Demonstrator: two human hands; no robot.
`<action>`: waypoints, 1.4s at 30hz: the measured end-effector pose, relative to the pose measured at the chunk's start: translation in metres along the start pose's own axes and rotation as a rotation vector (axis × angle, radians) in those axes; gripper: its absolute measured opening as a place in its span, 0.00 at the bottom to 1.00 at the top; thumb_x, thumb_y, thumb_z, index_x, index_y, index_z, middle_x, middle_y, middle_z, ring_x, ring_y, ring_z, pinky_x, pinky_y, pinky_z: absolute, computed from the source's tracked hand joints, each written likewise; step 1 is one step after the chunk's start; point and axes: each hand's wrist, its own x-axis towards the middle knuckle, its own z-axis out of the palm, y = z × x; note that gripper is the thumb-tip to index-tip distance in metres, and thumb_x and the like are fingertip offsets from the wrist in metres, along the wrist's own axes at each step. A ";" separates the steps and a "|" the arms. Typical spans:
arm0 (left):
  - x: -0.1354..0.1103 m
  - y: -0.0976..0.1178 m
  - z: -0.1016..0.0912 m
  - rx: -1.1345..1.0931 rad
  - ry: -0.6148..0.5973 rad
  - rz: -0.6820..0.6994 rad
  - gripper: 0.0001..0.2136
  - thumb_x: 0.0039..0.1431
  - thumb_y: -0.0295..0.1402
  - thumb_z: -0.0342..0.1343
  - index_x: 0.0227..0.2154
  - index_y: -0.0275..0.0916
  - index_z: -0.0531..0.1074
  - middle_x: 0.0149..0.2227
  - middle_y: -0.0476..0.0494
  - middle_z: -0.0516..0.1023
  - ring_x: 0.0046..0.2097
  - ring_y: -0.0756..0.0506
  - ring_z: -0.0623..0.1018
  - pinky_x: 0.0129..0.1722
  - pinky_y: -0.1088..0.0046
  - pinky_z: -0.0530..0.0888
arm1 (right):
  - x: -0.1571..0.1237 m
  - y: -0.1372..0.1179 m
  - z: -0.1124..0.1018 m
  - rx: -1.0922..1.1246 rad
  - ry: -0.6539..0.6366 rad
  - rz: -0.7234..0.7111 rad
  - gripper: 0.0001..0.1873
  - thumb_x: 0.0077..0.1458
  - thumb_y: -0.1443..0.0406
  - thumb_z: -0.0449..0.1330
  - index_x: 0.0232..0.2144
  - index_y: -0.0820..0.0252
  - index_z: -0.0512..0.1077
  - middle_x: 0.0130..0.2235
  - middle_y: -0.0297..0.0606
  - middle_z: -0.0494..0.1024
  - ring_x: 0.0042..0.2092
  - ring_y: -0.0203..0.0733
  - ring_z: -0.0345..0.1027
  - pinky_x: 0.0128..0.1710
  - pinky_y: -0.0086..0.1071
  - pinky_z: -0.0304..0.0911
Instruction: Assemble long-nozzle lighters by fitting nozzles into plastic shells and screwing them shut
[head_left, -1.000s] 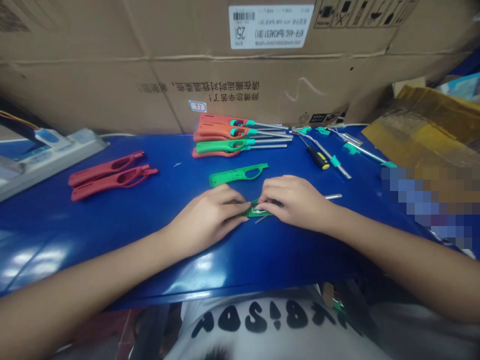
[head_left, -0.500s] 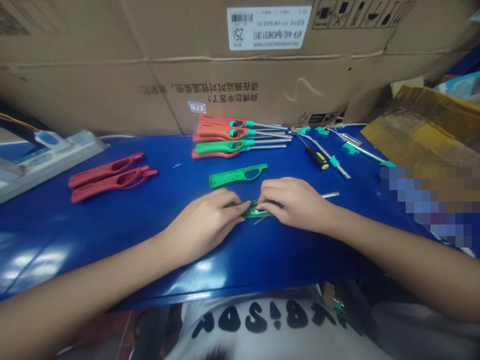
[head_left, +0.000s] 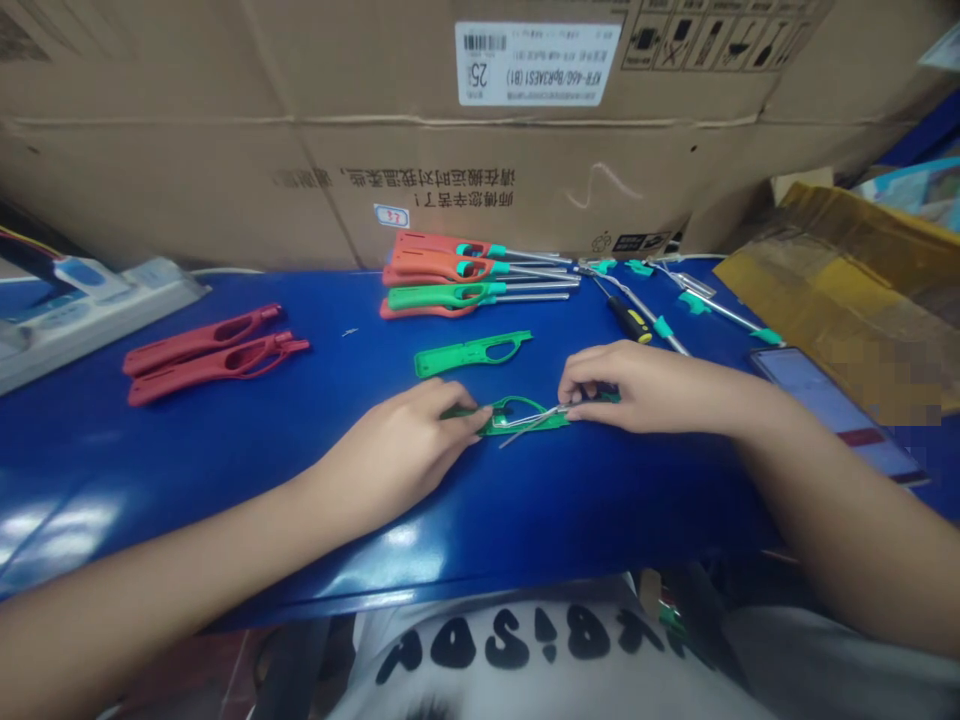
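My left hand (head_left: pixel 420 440) pinches the rear end of a green lighter half-shell (head_left: pixel 556 422) lying open side up on the blue table. Thin silver wires (head_left: pixel 525 417) cross inside the shell, and one pokes out past its near edge. At the shell's front end my right hand (head_left: pixel 634 385) has thumb and fingertips closed on the metal rod part, whose far end is hidden under the hand. A second green half-shell (head_left: pixel 454 358) rests just beyond, apart from both hands.
Several orange and green lighters (head_left: pixel 439 265) are piled at the back. Two dark red shells (head_left: pixel 210 368) lie left, near a power strip (head_left: pixel 97 310). Metal tubes with teal collars (head_left: pixel 731 312), a screwdriver (head_left: pixel 631 320), a phone (head_left: pixel 832 405) and a taped carton (head_left: pixel 840 270) are right.
My right hand has shifted right along the half-shell to its front end, uncovering the trigger loop and wires. My left hand keeps its hold at the rear.
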 end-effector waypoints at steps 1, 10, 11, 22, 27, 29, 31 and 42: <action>-0.001 -0.001 0.001 -0.002 0.002 -0.002 0.15 0.71 0.33 0.48 0.52 0.38 0.78 0.43 0.38 0.77 0.42 0.42 0.78 0.40 0.65 0.78 | 0.000 0.000 0.000 0.004 0.008 -0.002 0.04 0.59 0.66 0.62 0.35 0.58 0.77 0.37 0.36 0.80 0.37 0.39 0.72 0.36 0.31 0.63; -0.001 -0.003 0.001 0.040 0.008 -0.023 0.15 0.71 0.33 0.49 0.51 0.36 0.78 0.43 0.38 0.77 0.41 0.42 0.78 0.38 0.65 0.78 | 0.004 -0.002 0.006 -0.115 0.128 -0.162 0.08 0.62 0.68 0.60 0.35 0.57 0.80 0.37 0.37 0.82 0.41 0.42 0.74 0.42 0.34 0.65; 0.000 -0.003 0.000 0.041 0.010 -0.023 0.15 0.71 0.33 0.48 0.51 0.36 0.78 0.43 0.38 0.77 0.41 0.42 0.78 0.38 0.65 0.78 | 0.005 -0.002 0.007 -0.116 0.130 -0.167 0.07 0.62 0.69 0.61 0.35 0.58 0.80 0.36 0.37 0.82 0.41 0.42 0.74 0.42 0.34 0.65; -0.002 -0.007 0.002 0.012 -0.011 -0.051 0.15 0.71 0.33 0.50 0.52 0.37 0.77 0.44 0.38 0.77 0.43 0.42 0.78 0.41 0.64 0.79 | 0.007 -0.008 0.015 -0.179 0.120 -0.165 0.10 0.63 0.68 0.59 0.32 0.60 0.79 0.32 0.37 0.78 0.34 0.39 0.72 0.35 0.31 0.62; -0.002 -0.009 0.001 -0.009 -0.018 -0.047 0.14 0.71 0.33 0.50 0.52 0.38 0.77 0.43 0.39 0.77 0.43 0.43 0.78 0.43 0.65 0.79 | 0.007 -0.009 0.013 -0.121 0.114 -0.120 0.07 0.62 0.69 0.60 0.34 0.60 0.79 0.35 0.38 0.80 0.37 0.40 0.73 0.38 0.32 0.64; -0.003 -0.009 0.001 -0.009 -0.012 -0.048 0.14 0.70 0.33 0.51 0.52 0.38 0.77 0.43 0.39 0.77 0.43 0.43 0.78 0.42 0.65 0.79 | 0.008 -0.008 0.011 -0.047 0.126 -0.114 0.07 0.62 0.68 0.61 0.33 0.60 0.79 0.35 0.38 0.80 0.37 0.39 0.74 0.39 0.31 0.65; -0.003 -0.010 0.002 -0.011 -0.009 -0.043 0.14 0.70 0.33 0.51 0.52 0.39 0.77 0.43 0.39 0.77 0.43 0.43 0.78 0.43 0.65 0.79 | 0.009 -0.007 0.010 0.013 0.134 -0.097 0.08 0.62 0.68 0.61 0.31 0.60 0.78 0.34 0.37 0.80 0.36 0.38 0.74 0.39 0.31 0.65; 0.000 -0.012 0.004 -0.050 0.007 -0.018 0.14 0.70 0.32 0.51 0.51 0.38 0.78 0.43 0.38 0.78 0.44 0.42 0.78 0.44 0.64 0.79 | 0.013 -0.006 0.013 0.100 0.154 -0.003 0.05 0.57 0.70 0.65 0.28 0.60 0.80 0.33 0.35 0.82 0.34 0.37 0.74 0.36 0.30 0.65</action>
